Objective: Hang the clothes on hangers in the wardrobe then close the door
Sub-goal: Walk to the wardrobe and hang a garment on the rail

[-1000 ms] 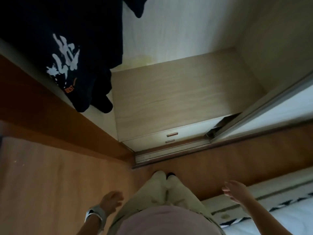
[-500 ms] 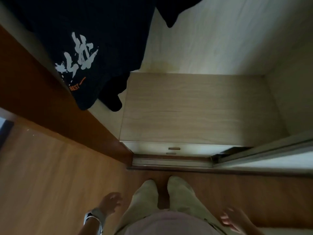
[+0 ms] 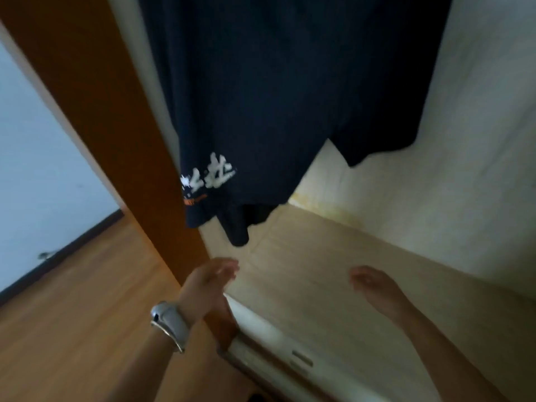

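A wood-grain floor (image 3: 72, 314) is running along the left, meeting a pale wall (image 3: 34, 169), and an open wardrobe (image 3: 478, 140) with a brown side panel (image 3: 116, 140) is filling the rest of the view. Inside, a dark navy shirt (image 3: 275, 97) with white brush lettering (image 3: 214, 175) near its hem is hanging at the left, just beside the side panel, its hem well above a light wooden drawer unit (image 3: 304, 309). The left hand (image 3: 207, 281), with a silver watch (image 3: 171, 324) on its wrist, is reaching forward below the shirt, fingers loose and holding nothing. The right hand (image 3: 374, 285) is hovering over the drawer unit, fingers relaxed and slightly curled, also holding nothing. The two hands are well apart.
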Motion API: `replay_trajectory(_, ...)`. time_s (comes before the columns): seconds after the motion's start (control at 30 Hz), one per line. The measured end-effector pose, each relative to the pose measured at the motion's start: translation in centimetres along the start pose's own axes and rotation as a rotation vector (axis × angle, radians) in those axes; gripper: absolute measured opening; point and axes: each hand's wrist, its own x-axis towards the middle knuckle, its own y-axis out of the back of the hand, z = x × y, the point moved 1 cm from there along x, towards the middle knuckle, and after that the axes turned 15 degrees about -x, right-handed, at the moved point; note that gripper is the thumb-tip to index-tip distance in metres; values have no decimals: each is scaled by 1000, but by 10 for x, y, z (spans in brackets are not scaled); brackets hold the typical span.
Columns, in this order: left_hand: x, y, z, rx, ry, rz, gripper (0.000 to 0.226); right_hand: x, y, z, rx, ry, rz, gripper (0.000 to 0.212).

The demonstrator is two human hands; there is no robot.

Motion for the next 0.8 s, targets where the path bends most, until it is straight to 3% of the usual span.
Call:
replay_trajectory(0.2, 11, -6, 186, 103, -585, 72, 21, 20, 108, -182, 35, 468, 187, 14)
replay_trajectory(0.3, 18, -8, 253, 204, -797, 127, 19, 14, 153, -246, 57, 609, 282, 16)
replay_trajectory(0.57, 42, -14, 416, 488, -1358, 460, 26, -16, 246, -373, 163, 865, 648, 19)
replay_trajectory(0.63, 55, -15, 453, 533, -1322, 466, 32, -18, 264, -402, 209, 877, 752, 15)
replay_trajectory(0.8, 97, -9, 521, 765, -936, 479, 42, -7, 293, -466, 346, 804, 819, 28)
